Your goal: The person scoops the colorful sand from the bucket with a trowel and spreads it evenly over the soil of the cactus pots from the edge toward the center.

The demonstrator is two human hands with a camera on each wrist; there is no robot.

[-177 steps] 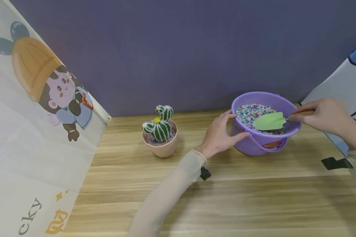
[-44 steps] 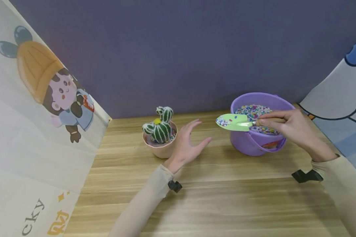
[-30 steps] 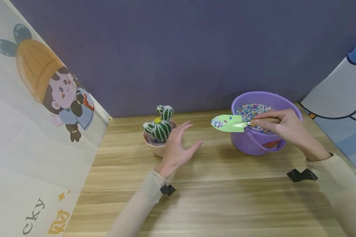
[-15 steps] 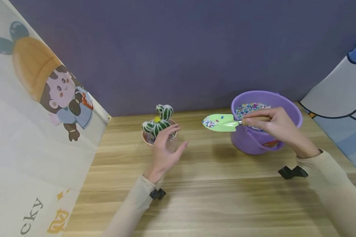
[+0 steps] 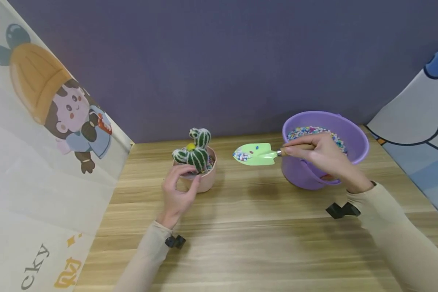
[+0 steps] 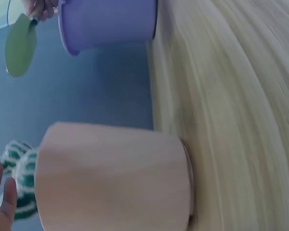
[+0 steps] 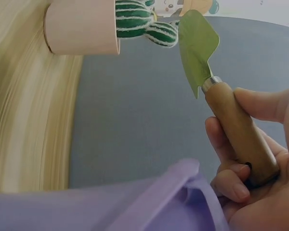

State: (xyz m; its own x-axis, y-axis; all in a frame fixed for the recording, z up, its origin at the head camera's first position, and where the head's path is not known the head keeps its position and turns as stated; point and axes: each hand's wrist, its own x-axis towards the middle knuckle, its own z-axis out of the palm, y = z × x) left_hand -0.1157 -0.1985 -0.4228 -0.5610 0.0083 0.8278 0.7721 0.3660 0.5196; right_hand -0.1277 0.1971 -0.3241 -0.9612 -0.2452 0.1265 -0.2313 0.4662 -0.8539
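Observation:
My right hand grips the wooden handle of a green trowel. Small colourful pebbles lie toward the tip of its blade. The blade hovers between the purple bucket and a pale pink pot. A knitted green-and-white cactus with a yellow flower stands in that pot, with pebbles at its base. At the pot's front left is my left hand, fingers loosely bent and nothing held. The left wrist view shows its fingers beside the cactus; whether they touch it I cannot tell.
Multicoloured pebbles partly fill the bucket, whose handle hangs down in front. Behind the wooden table rises a dark blue wall. White panels with cartoon prints border the left and right.
The trowel came out of the bucket carrying pebbles and moved left toward the pot. My left hand left the bucket's rim and moved left to the cactus pot.

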